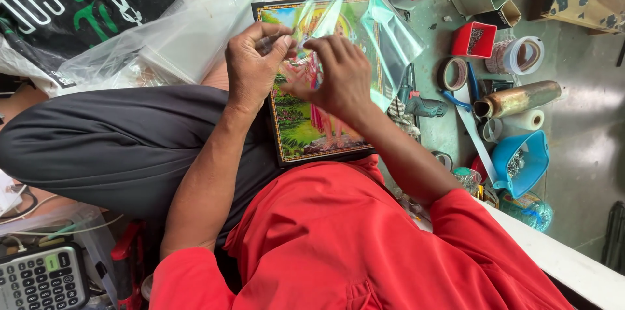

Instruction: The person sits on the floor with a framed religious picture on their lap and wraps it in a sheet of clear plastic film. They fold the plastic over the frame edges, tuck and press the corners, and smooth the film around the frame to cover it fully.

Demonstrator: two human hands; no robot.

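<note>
1. Head view: grey workshop floor (pixel 586 127), cluttered with tape rolls (pixel 521 55), a red box (pixel 473 40) and a blue scoop (pixel 524 161).
2. Framed colourful picture (pixel 306 131) rests on the person's lap.
3. Left hand (pixel 250 69) and right hand (pixel 335 75) both pinch the clear plastic sleeve (pixel 377 30) over the frame's top edge.

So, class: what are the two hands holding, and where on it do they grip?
Both the left hand and right hand pinch a clear plastic sleeve at its lower open edge, over the framed picture.
</note>
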